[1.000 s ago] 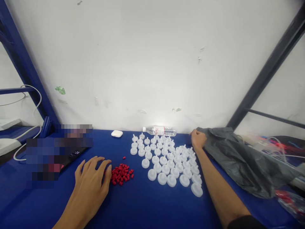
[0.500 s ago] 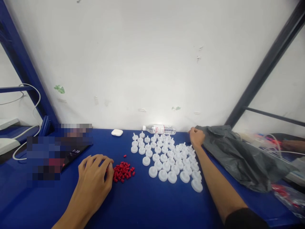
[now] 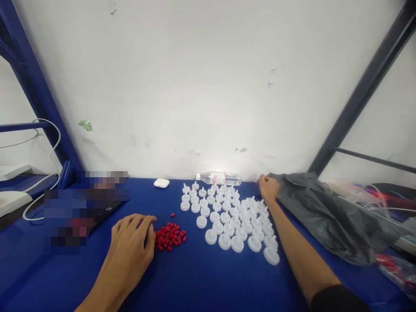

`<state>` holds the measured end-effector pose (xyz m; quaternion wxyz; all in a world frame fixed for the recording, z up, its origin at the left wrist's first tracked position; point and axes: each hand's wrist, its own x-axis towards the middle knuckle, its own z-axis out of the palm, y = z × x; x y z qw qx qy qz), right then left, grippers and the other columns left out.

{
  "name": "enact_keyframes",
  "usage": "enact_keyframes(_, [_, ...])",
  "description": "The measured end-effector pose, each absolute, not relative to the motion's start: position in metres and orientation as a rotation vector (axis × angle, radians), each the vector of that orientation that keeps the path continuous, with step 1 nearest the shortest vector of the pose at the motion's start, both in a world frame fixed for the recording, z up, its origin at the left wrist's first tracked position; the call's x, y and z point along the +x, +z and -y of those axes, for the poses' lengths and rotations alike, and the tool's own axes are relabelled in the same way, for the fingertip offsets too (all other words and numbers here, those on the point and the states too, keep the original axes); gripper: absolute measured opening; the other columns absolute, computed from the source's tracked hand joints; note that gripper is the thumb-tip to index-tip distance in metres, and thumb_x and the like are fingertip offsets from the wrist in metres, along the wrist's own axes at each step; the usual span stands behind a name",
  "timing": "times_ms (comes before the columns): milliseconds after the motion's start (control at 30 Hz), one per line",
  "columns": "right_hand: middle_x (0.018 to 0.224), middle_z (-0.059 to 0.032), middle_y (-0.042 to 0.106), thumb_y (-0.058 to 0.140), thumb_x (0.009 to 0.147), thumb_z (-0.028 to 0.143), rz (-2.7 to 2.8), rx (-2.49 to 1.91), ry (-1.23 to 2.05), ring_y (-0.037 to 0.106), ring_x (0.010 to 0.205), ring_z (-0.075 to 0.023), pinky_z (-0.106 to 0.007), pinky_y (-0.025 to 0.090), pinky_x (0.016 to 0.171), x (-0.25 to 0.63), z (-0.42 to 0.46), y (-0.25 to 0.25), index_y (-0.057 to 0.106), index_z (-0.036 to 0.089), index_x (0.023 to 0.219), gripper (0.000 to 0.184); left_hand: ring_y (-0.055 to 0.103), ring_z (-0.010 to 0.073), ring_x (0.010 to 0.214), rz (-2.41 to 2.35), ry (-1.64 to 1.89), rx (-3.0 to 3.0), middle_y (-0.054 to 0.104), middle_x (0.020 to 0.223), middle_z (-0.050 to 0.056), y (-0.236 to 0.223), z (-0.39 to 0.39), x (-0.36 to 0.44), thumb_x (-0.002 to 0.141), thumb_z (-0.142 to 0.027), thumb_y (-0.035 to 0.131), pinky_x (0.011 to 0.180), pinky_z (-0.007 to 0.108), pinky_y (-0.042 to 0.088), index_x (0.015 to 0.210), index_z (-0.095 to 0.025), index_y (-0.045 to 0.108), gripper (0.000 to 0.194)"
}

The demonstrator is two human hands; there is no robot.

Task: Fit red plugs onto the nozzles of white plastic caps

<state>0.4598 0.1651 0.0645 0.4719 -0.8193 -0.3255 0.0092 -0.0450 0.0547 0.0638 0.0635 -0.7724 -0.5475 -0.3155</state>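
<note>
My left hand (image 3: 134, 240) rests on the blue tabletop, palm down, with its fingers bent and the thumb apart from them. Right beside its thumb lies a pile of small red plastic caps (image 3: 169, 236), with one loose red cap (image 3: 172, 215) behind it. My right hand (image 3: 269, 188) reaches far forward, near the wall, with its fingers curled. Whatever its fingertips hold, if anything, is hidden. It is between a grey plastic bag (image 3: 325, 216) and a wide group of white funnel-like plastic pieces (image 3: 229, 229), most standing with their narrow stems up.
A clear plastic bottle (image 3: 232, 179) lies along the wall, with a white earphone case (image 3: 161, 183) left of it. A dark phone (image 3: 105, 211) is partly blurred out at left. White cables (image 3: 32, 216) hang by the blue frame (image 3: 42, 91). A clear bag with red pieces (image 3: 394, 268) sits at right.
The view has shifted a little, so everything appears slightly lower and mostly farther right. Both hands keep nearly the same places beside the caps and the grey bag.
</note>
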Motion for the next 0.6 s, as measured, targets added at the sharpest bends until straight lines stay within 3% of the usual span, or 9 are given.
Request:
enact_keyframes(200, [0.142, -0.0115, 0.070, 0.074, 0.107, 0.044, 0.864, -1.988, 0.045, 0.072, 0.119, -0.0291, -0.050, 0.064, 0.099, 0.460, -0.168, 0.063, 0.069, 0.020, 0.138, 0.040, 0.072, 0.0383, 0.120, 1.793, -0.905, -2.399, 0.084, 0.120, 0.015, 0.071, -0.061, -0.052, 0.100, -0.035, 0.030, 0.102, 0.056, 0.057, 0.120, -0.019, 0.079, 0.055])
enact_keyframes(367, [0.140, -0.0108, 0.070, 0.071, 0.108, 0.044, 0.992, -1.947, 0.063, 0.072, 0.119, -0.0299, -0.050, 0.064, 0.099, 0.458, -0.163, 0.064, 0.069, 0.018, 0.137, 0.039, 0.073, 0.0360, 0.124, 1.870, -0.909, -2.452, 0.082, 0.125, 0.015, 0.093, -0.079, -0.073, 0.100, -0.045, 0.029, 0.112, 0.054, 0.053, 0.123, -0.021, 0.076, 0.058])
enact_keyframes(600, [0.136, -0.0076, 0.072, 0.075, 0.105, 0.047, 1.103, -1.903, -0.009, 0.074, 0.116, -0.0312, -0.049, 0.065, 0.097, 0.453, -0.147, 0.065, 0.071, 0.018, 0.135, 0.041, 0.081, 0.0370, 0.103, 2.012, -0.763, -2.580, 0.086, 0.103, 0.011, 0.095, -0.086, -0.105, 0.085, -0.055, 0.040, 0.097, 0.051, 0.059, 0.104, -0.027, 0.078, 0.051])
